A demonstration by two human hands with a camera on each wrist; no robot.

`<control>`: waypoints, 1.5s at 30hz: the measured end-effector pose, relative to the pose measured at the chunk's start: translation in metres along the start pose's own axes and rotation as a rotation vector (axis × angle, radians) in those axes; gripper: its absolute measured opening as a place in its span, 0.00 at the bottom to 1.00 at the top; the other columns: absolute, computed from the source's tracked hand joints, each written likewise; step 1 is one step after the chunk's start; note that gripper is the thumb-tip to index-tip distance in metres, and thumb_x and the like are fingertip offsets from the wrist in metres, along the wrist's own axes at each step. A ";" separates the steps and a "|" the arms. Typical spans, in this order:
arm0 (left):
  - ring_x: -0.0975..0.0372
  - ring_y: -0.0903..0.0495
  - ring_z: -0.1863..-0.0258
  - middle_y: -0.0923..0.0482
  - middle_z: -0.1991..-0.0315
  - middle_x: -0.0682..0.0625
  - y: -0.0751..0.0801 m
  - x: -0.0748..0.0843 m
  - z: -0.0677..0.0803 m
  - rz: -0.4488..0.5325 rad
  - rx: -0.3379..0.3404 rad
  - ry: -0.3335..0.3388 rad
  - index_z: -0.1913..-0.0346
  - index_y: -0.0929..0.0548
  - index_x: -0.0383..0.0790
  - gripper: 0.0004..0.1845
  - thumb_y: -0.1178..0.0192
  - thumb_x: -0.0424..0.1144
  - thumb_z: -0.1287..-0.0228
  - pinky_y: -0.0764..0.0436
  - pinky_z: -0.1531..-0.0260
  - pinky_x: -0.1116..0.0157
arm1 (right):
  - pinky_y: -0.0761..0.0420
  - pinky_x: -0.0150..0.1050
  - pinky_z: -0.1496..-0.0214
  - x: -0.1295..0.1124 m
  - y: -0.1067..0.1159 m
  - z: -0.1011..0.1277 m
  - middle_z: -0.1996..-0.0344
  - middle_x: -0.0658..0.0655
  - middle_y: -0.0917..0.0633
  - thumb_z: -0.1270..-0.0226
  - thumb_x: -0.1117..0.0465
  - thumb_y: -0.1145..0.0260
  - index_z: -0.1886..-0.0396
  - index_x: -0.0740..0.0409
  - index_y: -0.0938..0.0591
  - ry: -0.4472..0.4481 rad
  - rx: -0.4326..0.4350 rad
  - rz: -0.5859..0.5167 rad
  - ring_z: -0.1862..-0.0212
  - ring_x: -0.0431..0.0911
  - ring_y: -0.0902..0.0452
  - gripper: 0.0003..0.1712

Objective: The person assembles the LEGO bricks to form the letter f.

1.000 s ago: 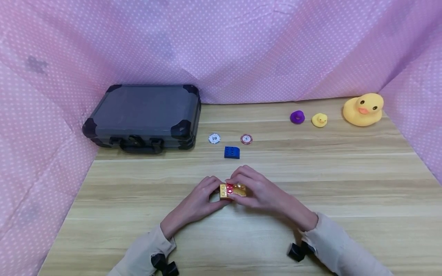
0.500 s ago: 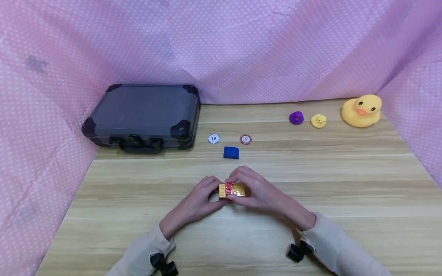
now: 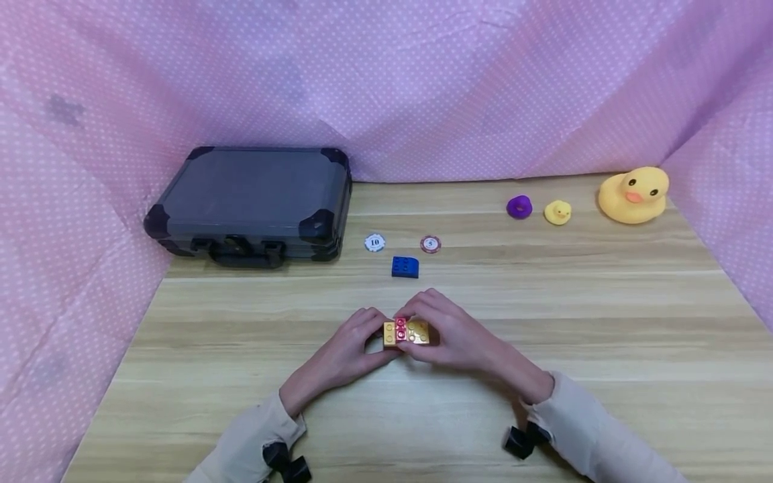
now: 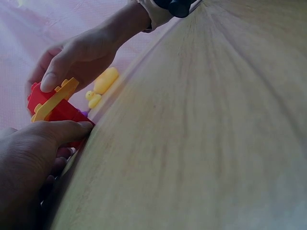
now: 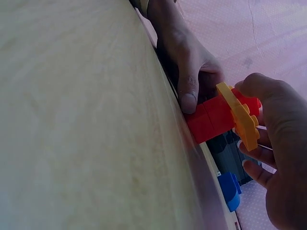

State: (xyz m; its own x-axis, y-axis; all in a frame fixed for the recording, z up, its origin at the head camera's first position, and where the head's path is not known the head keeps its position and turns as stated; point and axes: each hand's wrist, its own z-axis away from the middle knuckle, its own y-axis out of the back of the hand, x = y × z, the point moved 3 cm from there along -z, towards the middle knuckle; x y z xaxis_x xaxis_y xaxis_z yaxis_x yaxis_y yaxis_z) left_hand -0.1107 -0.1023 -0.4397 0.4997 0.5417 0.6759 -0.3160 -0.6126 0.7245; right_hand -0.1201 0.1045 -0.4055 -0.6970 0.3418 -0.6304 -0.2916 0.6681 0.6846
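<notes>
Close to the table's near middle, both hands hold a small stack of toy building bricks. Two red bricks (image 5: 211, 120) form its lower part, and a long yellow brick (image 3: 389, 333) lies across them. A narrow red brick (image 3: 401, 329) sits on top of the yellow one, between its ends. My left hand (image 3: 347, 352) grips the lower red bricks, thumb on the near side, as the right wrist view shows. My right hand (image 3: 455, 335) pinches the upper red brick between thumb and fingers; its fingertips are partly hidden behind the stack in the left wrist view.
Beyond the hands lies a blue brick (image 3: 405, 267), with a white chip (image 3: 375, 242) and a red chip (image 3: 431, 244) behind it. A closed grey case (image 3: 253, 194) stands at back left. A purple duck (image 3: 519, 206), small yellow duck (image 3: 558, 212) and large duck (image 3: 634, 196) stand at back right.
Both hands stay in almost the same place around the stack. The upper red brick has shifted very slightly under the right hand's fingers.
</notes>
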 end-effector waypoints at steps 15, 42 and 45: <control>0.64 0.27 0.53 0.22 0.53 0.57 0.001 0.002 -0.003 -0.011 -0.007 0.018 0.48 0.16 0.44 0.17 0.25 0.44 0.36 0.21 0.52 0.61 | 0.23 0.53 0.39 0.015 0.019 -0.002 0.44 0.50 0.18 0.33 0.55 0.27 0.41 0.57 0.19 -0.039 0.005 -0.043 0.40 0.46 0.26 0.23; 0.65 0.26 0.53 0.22 0.53 0.57 0.001 0.003 0.000 -0.005 0.000 0.031 0.50 0.16 0.45 0.16 0.25 0.45 0.36 0.21 0.52 0.62 | 0.30 0.56 0.34 0.076 0.016 -0.034 0.39 0.62 0.21 0.33 0.54 0.26 0.33 0.62 0.23 -0.179 0.169 0.175 0.37 0.58 0.28 0.32; 0.65 0.26 0.54 0.22 0.53 0.57 0.001 0.003 0.000 -0.005 0.000 0.033 0.50 0.16 0.45 0.16 0.25 0.45 0.36 0.21 0.53 0.62 | 0.30 0.56 0.34 0.077 0.014 -0.036 0.38 0.62 0.22 0.31 0.51 0.27 0.31 0.61 0.24 -0.194 0.143 0.181 0.37 0.58 0.29 0.34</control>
State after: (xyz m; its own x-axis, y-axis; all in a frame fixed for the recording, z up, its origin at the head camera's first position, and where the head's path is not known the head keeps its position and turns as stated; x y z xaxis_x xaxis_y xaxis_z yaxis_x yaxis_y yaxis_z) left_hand -0.1089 -0.1014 -0.4368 0.4746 0.5636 0.6761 -0.3131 -0.6097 0.7281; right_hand -0.2016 0.1168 -0.4316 -0.5870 0.5746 -0.5702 -0.0686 0.6665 0.7423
